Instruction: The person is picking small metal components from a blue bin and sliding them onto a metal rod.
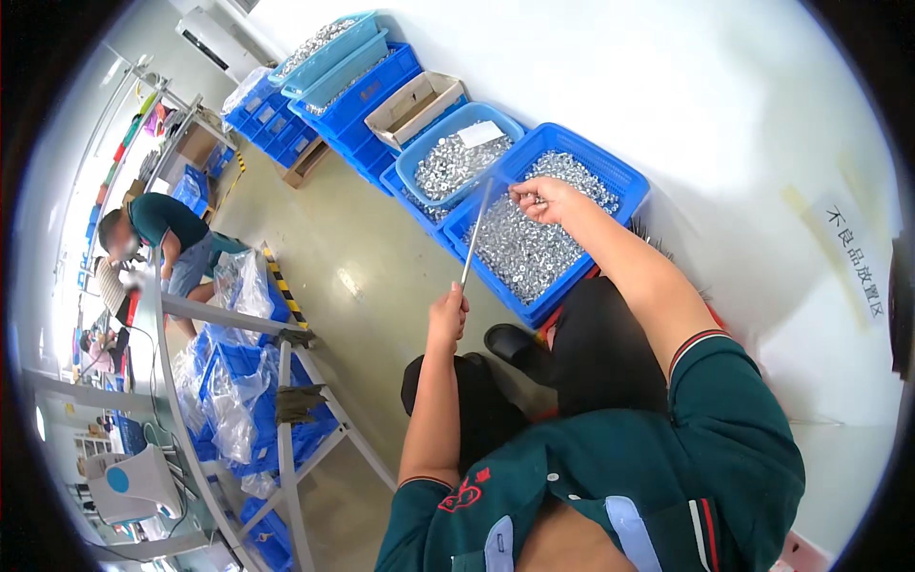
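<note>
White wall (667, 86), glossy greenish floor (353, 257) (light glare), metal-framed workbench (286, 381) at left.

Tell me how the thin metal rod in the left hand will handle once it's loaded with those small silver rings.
The thin metal rod looks straight, so probably stiff. Held by the left hand only at its lower end, it may sag or wobble. The small silver rings in the blue plastic crate look smooth, likely sliding off if it tips.

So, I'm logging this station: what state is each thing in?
Left hand: shut on thin metal rod, rod tilted.
Right hand: pinching small parts at the rod's top.
Blue plastic crate: open, holding silvery parts.
Light-blue round tub: open, holding silvery parts.
</note>
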Available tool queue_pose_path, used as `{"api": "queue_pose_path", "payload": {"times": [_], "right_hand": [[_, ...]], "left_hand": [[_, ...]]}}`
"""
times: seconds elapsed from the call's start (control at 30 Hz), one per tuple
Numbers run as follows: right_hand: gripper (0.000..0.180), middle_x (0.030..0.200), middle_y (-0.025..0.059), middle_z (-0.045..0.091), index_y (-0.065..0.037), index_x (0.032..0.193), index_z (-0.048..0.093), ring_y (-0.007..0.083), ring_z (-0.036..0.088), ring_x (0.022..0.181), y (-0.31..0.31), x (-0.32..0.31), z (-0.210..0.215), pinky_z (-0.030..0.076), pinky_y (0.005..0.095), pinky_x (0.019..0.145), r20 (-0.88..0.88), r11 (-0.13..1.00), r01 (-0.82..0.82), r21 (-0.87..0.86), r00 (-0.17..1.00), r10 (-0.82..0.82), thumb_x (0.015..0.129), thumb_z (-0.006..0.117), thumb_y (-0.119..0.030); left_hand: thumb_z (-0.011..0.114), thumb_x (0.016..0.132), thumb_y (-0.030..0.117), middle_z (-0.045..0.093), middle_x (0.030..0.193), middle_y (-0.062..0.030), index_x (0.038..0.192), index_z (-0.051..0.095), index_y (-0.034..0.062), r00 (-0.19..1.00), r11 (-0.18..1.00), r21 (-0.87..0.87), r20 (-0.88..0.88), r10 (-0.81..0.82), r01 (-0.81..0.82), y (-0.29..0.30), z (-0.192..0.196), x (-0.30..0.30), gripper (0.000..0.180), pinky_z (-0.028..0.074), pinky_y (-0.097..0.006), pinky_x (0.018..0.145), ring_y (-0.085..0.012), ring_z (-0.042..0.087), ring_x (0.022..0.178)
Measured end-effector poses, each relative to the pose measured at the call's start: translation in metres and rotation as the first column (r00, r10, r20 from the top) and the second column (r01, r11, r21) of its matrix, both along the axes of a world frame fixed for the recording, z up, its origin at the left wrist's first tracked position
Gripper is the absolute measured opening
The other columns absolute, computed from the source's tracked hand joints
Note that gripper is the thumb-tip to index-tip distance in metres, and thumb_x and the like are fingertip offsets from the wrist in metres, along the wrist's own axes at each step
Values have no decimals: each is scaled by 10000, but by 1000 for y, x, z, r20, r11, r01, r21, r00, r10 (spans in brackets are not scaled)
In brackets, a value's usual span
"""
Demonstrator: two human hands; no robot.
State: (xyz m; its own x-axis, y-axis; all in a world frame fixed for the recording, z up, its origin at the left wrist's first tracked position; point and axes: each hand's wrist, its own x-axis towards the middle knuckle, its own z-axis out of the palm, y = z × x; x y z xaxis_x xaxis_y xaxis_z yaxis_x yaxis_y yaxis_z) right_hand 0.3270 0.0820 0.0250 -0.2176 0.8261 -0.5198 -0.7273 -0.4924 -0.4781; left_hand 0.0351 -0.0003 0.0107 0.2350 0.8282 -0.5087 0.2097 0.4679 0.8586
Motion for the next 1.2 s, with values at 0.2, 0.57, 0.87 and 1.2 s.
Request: {"api": "queue_pose_path", "payload": {"times": [0.2,0.57,0.87,1.2], "right_hand": [[169,716,36,487,-24,923,512,43,358,450,-3,-5,4,228,146,315,149,996,-79,40,986,72,840,554,-165],[235,750,52,484,8,1043,493,62,361,489,1,-22,13,251,163,344,121,998,-29,52,992,23,847,466,-121],[212,666,17,480,-21,874,517,42,358,443,7,-21,15,228,156,328,65,991,-42,126,997,34,853,551,-230],[238,590,-48,390,-40,856,564,21,273,414,2,-41,31,180,181,334,539,937,-171,304,842,-21,838,567,-278]], "left_hand": [[438,869,455,288,465,63,633,466,76,999,989,144,-40,-7,13,2,-5,1,448,161,-213,341,-38,220,371],[459,861,428,416,508,-16,575,499,26,989,971,238,-138,44,-10,6,-16,-21,495,332,-272,481,-104,392,496],[483,854,399,419,510,-9,585,507,32,983,928,364,-184,-8,76,8,-19,-23,456,318,-274,472,-100,381,491],[528,812,437,569,643,-148,754,597,-4,965,913,408,-244,102,7,0,-23,-31,450,418,-381,587,-249,533,603]]}}
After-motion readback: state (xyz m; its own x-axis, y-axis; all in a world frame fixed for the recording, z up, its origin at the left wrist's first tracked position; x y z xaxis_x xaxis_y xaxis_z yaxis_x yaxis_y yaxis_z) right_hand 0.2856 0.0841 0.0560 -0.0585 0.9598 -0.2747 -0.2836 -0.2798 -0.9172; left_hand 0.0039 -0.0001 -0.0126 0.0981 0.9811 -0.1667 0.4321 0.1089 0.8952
